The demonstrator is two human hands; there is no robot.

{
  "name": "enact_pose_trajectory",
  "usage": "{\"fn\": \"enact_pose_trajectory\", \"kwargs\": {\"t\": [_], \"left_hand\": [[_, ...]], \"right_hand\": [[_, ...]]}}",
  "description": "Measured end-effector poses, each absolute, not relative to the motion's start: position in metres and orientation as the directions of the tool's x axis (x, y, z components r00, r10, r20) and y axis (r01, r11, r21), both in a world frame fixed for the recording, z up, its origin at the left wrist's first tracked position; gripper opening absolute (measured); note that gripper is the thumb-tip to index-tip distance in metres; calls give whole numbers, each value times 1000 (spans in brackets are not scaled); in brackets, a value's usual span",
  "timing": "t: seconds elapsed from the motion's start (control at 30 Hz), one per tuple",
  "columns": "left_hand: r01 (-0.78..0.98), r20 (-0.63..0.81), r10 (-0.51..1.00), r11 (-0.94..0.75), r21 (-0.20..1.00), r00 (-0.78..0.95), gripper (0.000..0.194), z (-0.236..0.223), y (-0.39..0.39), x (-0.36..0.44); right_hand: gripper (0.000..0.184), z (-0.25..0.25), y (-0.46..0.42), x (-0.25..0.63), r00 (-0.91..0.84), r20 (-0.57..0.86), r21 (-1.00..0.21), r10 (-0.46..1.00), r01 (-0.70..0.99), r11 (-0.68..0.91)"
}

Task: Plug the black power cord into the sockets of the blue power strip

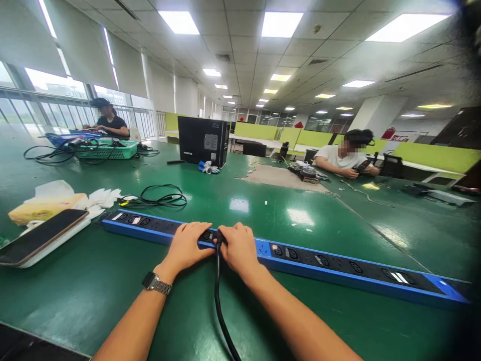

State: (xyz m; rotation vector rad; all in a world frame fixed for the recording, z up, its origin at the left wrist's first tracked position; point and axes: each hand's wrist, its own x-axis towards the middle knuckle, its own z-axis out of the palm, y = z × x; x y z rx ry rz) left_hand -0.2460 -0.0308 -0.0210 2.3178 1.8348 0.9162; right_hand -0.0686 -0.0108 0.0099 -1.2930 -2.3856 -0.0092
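A long blue and black power strip (315, 276) lies across the green table in front of me, with several sockets along its top. My left hand (189, 246) wears a watch and is wrapped over the strip just left of its middle, thumb on the near side. Right beside it, my right hand (239, 249) has its fingers closed around a black plug (219, 240) at a socket. I cannot tell how deep the plug sits. From the plug a thick black power cord (218, 296) runs down towards me between my forearms.
At the left lie a phone (45, 235) and a tissue pack (41, 208). Behind the strip are a coiled black cable (161, 196) and a black computer case (203, 142). A green basket (112, 150) holds cables. Two people sit at the table's far sides, left and right.
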Motion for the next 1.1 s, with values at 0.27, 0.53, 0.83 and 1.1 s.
{"fn": "enact_pose_trajectory", "kwargs": {"t": [0.27, 0.53, 0.83, 1.1], "left_hand": [[725, 470, 849, -479, 494, 241, 39, -16, -27, -224], [622, 555, 828, -478, 621, 82, 33, -4, -18, -160], [785, 377, 890, -419, 457, 256, 35, -14, -15, -95], [909, 386, 897, -329, 257, 216, 83, -15, -22, -182]], "right_hand": [[53, -17, -19, 6, -337, 551, -360, 764, 729, 582], [35, -49, -9, 128, 91, 567, -600, 819, 726, 335], [28, -38, -21, 108, 1, 596, -574, 803, 699, 426], [48, -23, -11, 62, -369, 538, -423, 758, 660, 621]]}}
